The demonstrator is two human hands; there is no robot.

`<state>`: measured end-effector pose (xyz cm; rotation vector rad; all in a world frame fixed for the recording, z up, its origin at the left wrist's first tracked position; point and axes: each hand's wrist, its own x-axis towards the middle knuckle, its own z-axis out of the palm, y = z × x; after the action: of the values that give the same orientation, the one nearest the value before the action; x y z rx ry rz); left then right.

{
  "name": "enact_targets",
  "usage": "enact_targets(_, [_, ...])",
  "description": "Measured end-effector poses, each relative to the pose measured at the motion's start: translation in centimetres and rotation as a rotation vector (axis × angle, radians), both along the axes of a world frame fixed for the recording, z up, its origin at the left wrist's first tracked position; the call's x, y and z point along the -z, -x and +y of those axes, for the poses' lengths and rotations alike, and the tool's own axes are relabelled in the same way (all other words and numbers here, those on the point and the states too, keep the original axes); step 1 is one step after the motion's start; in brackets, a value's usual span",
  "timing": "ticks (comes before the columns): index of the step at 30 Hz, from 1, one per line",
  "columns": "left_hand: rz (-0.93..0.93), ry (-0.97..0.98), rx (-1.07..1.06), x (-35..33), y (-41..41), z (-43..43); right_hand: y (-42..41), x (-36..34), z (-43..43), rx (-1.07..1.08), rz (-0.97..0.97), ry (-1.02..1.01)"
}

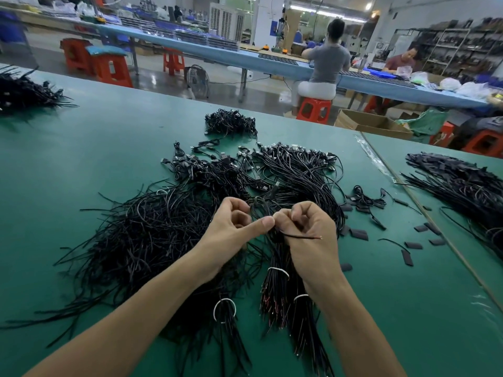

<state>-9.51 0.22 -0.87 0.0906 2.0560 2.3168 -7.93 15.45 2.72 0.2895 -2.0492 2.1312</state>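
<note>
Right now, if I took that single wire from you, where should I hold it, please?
Take the wire on its black sheath, midway along the free stretch, with a pinch grip from the right: it juts out level past the right hand, bare tip pointing right.

The table [95,148] had a smooth, matt green top. The wires [152,235] looked like thin black plastic, a bit shiny. White rubbery bands [278,271] held some bundles. The box [373,123] was plain brown cardboard. The stool [313,110] was shiny red plastic.
</note>
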Motion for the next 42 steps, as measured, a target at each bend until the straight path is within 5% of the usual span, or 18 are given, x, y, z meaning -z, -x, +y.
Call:
enact_targets(4, [0.010,0.073,0.216,-0.7,-0.5,-0.6,0.2,0.5,0.7,-0.056,0.027,-0.040])
enact_targets(11, [0.000,0.191,0.249,-0.6,-0.5,-0.6,0.5,0.6,1.5,-0.053,0.082,-0.280])
enact_targets(20, [-0.060,-0.108,0.094,0.8,-0.4,1.1,0.1,1.3,0.7,0.104,0.227,-0.545])
enact_targets(28, [-0.230,-0.607,0.056,-0.8,0.2,0.9,-0.1,2.5,0.2,0.154,0.158,-0.422])
enact_targets(33, [-0.083,-0.420,0.026,-0.6,-0.1,0.1,0.5,2.6,0.6,0.087,0.012,-0.300])
enact_targets(42, [0.283,0.153,0.032,0.7,-1.0,0.9,1.0,2.2,0.8,0.166,0.072,-0.299])
